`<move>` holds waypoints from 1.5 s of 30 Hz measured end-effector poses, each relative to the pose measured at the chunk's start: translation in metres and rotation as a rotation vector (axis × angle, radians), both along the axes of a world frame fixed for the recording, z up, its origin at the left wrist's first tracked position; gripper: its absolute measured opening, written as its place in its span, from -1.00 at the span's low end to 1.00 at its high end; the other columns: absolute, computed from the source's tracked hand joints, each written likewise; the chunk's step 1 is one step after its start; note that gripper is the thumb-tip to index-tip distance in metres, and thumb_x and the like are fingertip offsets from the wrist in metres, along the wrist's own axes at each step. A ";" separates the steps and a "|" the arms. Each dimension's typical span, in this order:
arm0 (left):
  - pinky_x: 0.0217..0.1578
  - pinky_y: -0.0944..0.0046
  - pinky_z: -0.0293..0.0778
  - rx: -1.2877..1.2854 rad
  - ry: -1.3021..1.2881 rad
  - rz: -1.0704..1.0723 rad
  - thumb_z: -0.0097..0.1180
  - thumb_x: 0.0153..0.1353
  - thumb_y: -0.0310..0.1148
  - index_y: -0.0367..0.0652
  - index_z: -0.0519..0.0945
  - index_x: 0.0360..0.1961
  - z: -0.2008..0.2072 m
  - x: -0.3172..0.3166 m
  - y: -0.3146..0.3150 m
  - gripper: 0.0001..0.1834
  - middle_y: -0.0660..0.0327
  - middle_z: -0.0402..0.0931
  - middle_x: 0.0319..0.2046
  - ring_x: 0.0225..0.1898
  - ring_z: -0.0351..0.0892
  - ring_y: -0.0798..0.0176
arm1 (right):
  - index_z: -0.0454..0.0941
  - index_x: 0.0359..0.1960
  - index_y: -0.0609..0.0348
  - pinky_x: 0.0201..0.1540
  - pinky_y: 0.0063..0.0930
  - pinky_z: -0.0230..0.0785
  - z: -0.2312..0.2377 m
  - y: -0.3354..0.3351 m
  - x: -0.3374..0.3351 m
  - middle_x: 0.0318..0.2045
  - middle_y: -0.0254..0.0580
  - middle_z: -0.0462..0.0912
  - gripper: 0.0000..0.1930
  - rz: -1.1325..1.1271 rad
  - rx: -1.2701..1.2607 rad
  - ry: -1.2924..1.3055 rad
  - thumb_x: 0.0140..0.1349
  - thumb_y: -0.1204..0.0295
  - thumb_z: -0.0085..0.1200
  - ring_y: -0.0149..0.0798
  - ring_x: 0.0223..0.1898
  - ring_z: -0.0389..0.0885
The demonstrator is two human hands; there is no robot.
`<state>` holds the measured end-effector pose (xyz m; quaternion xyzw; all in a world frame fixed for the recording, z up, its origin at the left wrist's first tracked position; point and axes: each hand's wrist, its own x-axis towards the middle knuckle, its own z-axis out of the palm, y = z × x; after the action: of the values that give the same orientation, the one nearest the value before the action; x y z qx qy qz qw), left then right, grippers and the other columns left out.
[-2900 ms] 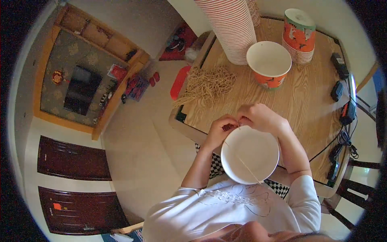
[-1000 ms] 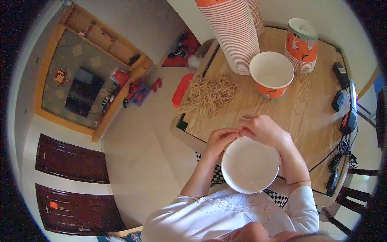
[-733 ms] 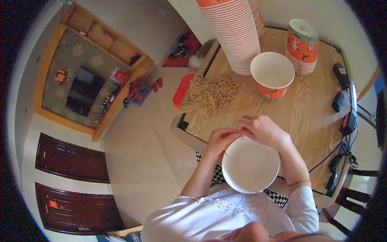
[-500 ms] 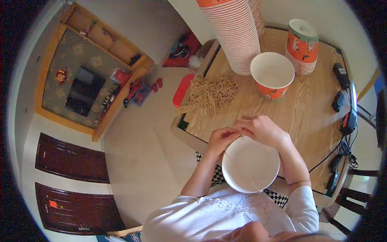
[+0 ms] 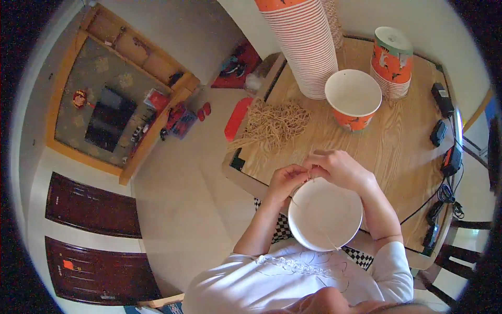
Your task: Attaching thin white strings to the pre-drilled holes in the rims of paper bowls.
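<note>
A large white paper bucket (image 5: 325,214) sits in front of me at the table's near edge, its open mouth facing up. Both hands meet at its far rim. My left hand (image 5: 286,182) pinches a thin tan twine (image 5: 311,177) there, with the fingertips close together. Over the same spot my right hand (image 5: 337,166) bends its fingers around the twine, partly hiding it. A loose strand of the twine lies across the inside of the bucket and over its near rim. Exactly how the twine passes between the fingers is too small to make out.
A tangled pile of tan twine (image 5: 274,123) lies on the wooden table (image 5: 397,152). Behind stand a tall stack of paper buckets (image 5: 308,52), one upright orange bucket (image 5: 355,123) and a shorter upside-down stack (image 5: 392,57). Black adapters and cables (image 5: 451,159) line the right edge.
Both hands stay at the far rim, with only slight finger movement around the twine. The bucket and the things on the table stay where they were.
</note>
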<state>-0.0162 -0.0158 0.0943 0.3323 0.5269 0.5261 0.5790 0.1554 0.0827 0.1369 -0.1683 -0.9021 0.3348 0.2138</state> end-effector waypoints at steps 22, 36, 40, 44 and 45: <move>-0.22 0.37 0.46 0.122 0.002 -0.013 0.16 0.09 -0.51 -0.20 0.48 -0.27 0.003 -0.009 -0.005 -0.83 0.25 0.54 -0.34 -0.28 0.52 0.39 | 0.35 -0.30 0.14 -0.37 -0.20 0.39 0.001 -0.009 -0.004 -0.49 -0.08 0.59 -0.82 0.010 -0.219 -0.046 0.07 0.47 0.06 0.02 -0.39 0.59; -0.19 0.42 0.45 0.163 0.274 -0.094 0.18 0.03 -0.61 -0.18 0.41 -0.16 0.008 -0.004 -0.006 -0.67 0.29 0.48 -0.29 -0.26 0.50 0.45 | 0.33 -0.29 0.13 -0.37 -0.20 0.39 0.002 -0.008 -0.001 -0.50 -0.10 0.57 -0.77 -0.001 -0.171 -0.082 0.03 0.47 0.10 0.00 -0.40 0.59; -0.21 0.44 0.45 0.189 0.216 -0.077 0.16 0.03 -0.63 -0.17 0.41 -0.14 0.013 -0.004 -0.008 -0.65 0.31 0.47 -0.31 -0.28 0.48 0.46 | 0.34 -0.30 0.15 -0.35 -0.28 0.42 0.006 -0.008 -0.001 -0.47 -0.11 0.59 -0.74 0.019 -0.243 -0.099 0.01 0.44 0.15 -0.09 -0.38 0.62; -0.14 0.39 0.45 0.222 0.127 -0.070 0.19 0.04 -0.56 -0.15 0.43 -0.13 0.011 -0.003 -0.007 -0.66 0.31 0.49 -0.21 -0.20 0.51 0.40 | 0.35 -0.30 0.18 -0.33 -0.31 0.44 0.005 -0.008 -0.002 -0.47 -0.11 0.59 -0.72 0.051 -0.323 -0.004 -0.01 0.46 0.19 -0.14 -0.38 0.62; -0.17 0.42 0.44 0.227 0.151 -0.075 0.17 0.04 -0.60 -0.16 0.41 -0.13 0.012 -0.003 -0.009 -0.65 0.31 0.47 -0.25 -0.23 0.49 0.43 | 0.35 -0.30 0.18 -0.33 -0.31 0.43 0.004 -0.009 -0.003 -0.47 -0.12 0.59 -0.71 0.049 -0.309 -0.004 -0.03 0.48 0.19 -0.15 -0.39 0.62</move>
<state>-0.0190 -0.0245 0.1066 0.4540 0.4933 0.5338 0.5154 0.1529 0.0741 0.1408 -0.1780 -0.8441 0.4744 0.1754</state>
